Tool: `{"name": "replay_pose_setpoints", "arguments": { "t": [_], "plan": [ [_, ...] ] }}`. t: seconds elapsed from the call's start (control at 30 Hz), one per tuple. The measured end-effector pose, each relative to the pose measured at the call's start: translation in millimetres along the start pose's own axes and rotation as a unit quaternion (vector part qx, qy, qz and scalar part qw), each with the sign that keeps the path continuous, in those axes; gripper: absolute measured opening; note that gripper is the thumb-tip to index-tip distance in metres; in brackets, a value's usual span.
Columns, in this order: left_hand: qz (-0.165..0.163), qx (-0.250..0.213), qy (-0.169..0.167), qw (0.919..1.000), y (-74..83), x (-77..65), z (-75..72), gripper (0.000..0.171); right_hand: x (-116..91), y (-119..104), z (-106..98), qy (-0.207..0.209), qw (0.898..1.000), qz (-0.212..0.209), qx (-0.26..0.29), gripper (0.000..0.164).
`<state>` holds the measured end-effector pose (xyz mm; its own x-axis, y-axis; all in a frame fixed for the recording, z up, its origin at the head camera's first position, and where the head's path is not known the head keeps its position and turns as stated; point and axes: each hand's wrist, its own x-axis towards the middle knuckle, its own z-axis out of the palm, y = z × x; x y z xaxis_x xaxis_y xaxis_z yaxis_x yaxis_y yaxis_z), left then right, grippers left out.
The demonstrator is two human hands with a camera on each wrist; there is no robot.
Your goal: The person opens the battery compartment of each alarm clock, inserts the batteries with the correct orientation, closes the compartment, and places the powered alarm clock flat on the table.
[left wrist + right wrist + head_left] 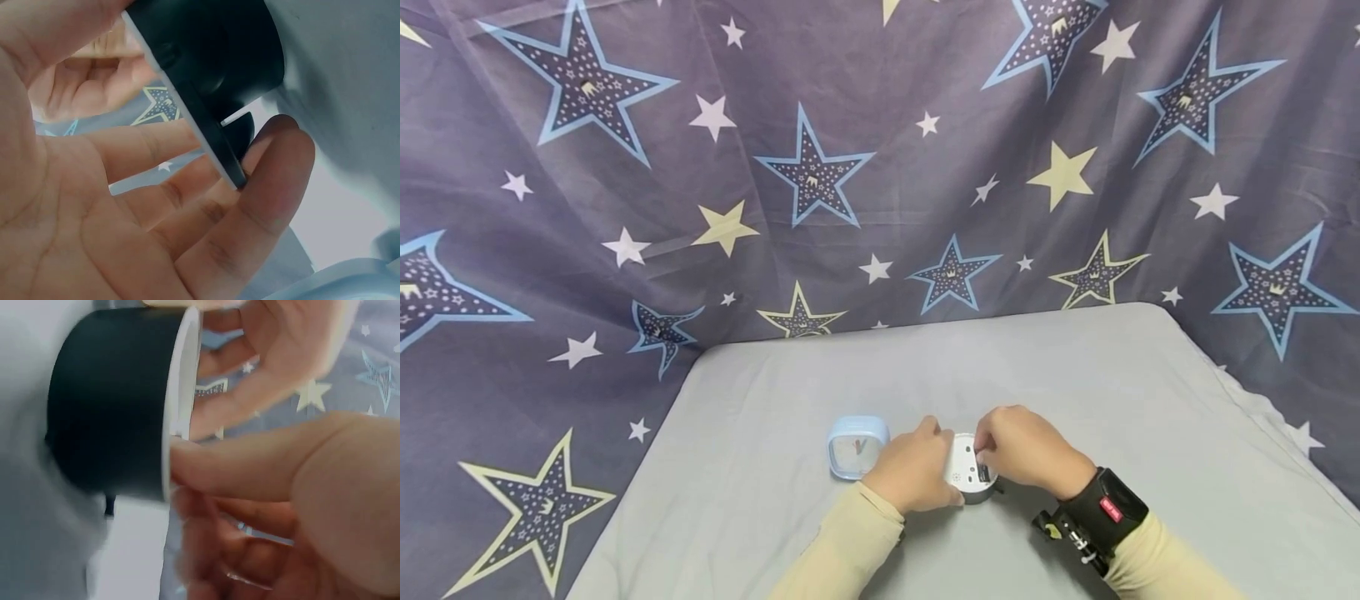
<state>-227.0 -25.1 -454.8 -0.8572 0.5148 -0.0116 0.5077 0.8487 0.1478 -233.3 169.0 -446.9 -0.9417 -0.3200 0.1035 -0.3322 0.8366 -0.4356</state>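
A small round clock (962, 463) stands tipped with its white back up; the back has small dark holes and a dark slot like a battery compartment. Its deep body (212, 50) is dark in both wrist views. My left hand (916, 467) grips the clock from the left, thumb at the near rim and fingers around the far side. My right hand (1026, 446) reaches in from the right, thumb and curled fingertips at the slot on the white back. In the right wrist view the right thumb (206, 462) touches the white rim; I cannot tell what those fingertips pinch.
Just left of my left hand, a light blue square clock (858, 419) lies on the grey cloth-covered table (737, 467). A star-patterned curtain (850, 192) hangs behind the table and at its sides. A black wrist strap with a camera mount (1101, 521) is on my right wrist.
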Motion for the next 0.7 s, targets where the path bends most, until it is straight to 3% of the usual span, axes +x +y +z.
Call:
{"name": "replay_pose_setpoints", "arguments": {
  "t": [0.2,0.4,0.7],
  "plan": [
    [-0.006,0.000,-0.001,1.0000,-1.1,0.7,1.1,0.083,7.8,20.5,-10.6,0.044,0.998,0.033,0.011,0.008],
    [-0.007,-0.001,-0.001,1.0000,-0.6,1.3,-0.4,0.085,6.3,34.1,-10.4,0.009,0.997,0.076,-0.029,0.026],
    [-0.004,-0.005,0.002,1.0000,0.1,0.2,-0.2,0.083,8.7,42.7,3.8,0.010,0.996,0.076,-0.033,0.022]
  ]
}}
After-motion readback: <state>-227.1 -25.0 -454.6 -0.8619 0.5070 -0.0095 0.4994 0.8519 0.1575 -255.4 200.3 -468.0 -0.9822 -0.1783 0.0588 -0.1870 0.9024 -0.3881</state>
